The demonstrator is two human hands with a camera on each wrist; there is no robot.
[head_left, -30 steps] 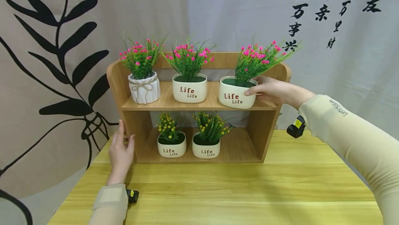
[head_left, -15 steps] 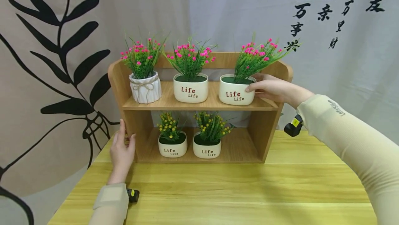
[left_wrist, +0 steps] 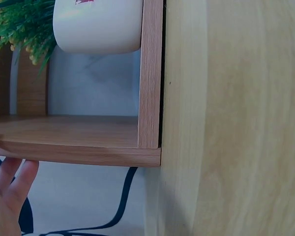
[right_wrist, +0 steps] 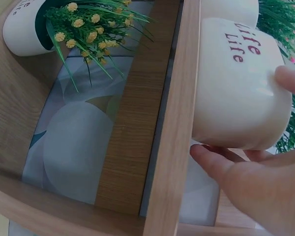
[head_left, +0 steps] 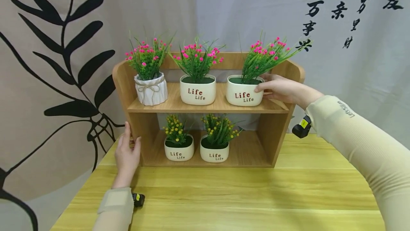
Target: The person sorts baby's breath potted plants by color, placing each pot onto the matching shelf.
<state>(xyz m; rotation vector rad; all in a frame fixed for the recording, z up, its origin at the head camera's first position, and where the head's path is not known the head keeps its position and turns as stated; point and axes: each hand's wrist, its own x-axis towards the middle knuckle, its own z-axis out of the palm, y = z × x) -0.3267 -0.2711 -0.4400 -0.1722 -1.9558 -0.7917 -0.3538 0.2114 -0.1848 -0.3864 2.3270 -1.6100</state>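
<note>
My right hand (head_left: 283, 89) holds the right end of a cream oval flowerpot (head_left: 245, 94) lettered "Life", thumb on its front and fingers round its side. Artificial pink flowers (head_left: 261, 53) lean right out of it. This pot stands at the right of the upper board of a two-tier wooden shelf (head_left: 205, 110). In the right wrist view the pot (right_wrist: 243, 93) appears level with the board's edge, fingertips beneath its lower corner. Low on the shelf's left, my left hand (head_left: 127, 156) grips the side panel (left_wrist: 73, 153), thumb on one face and straight fingers on the other.
A similar pink-flowered pot (head_left: 198, 94) stands mid-shelf, left of it a white pot with a twine bow (head_left: 151, 94). Two yellow-flowered pots (head_left: 179, 152) occupy the lower tier. The shelf rests on a yellow wooden table (head_left: 224, 195) before a printed curtain (head_left: 153, 6).
The right hand has brought its pot from a slight tilt, overhanging the board's front, to upright and farther back on the board. My left hand stays at the side panel.
</note>
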